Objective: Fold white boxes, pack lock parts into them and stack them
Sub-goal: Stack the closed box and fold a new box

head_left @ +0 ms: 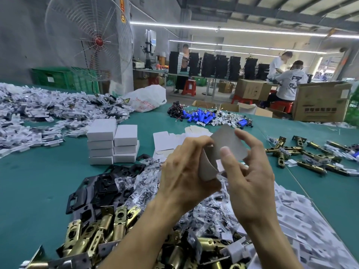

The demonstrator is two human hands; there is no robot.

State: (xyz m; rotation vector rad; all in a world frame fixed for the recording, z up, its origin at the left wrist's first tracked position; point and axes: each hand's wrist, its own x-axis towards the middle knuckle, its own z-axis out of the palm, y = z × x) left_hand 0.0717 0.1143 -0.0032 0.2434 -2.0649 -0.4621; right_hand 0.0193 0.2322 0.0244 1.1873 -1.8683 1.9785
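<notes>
Both hands hold a flat grey-white box blank point(227, 146) raised above the green table point(38, 181). My left hand point(186, 171) grips its bent left edge. My right hand point(248, 171) pinches the right side, thumb on the near face. Two stacks of folded white boxes point(112, 144) stand to the left. More flat blanks point(165, 142) lie behind my hands. Brass latch bolts point(101, 233) and black plates point(101, 187) are heaped in front of me, with small bagged screws point(143, 183) between them.
More brass latches point(310, 156) lie scattered at the right. A big heap of white bagged parts point(48, 113) fills the left, blue batteries point(204, 115) and a plastic bag point(145, 98) sit further back. White paper pieces point(303, 220) lie at near right. People work at far tables.
</notes>
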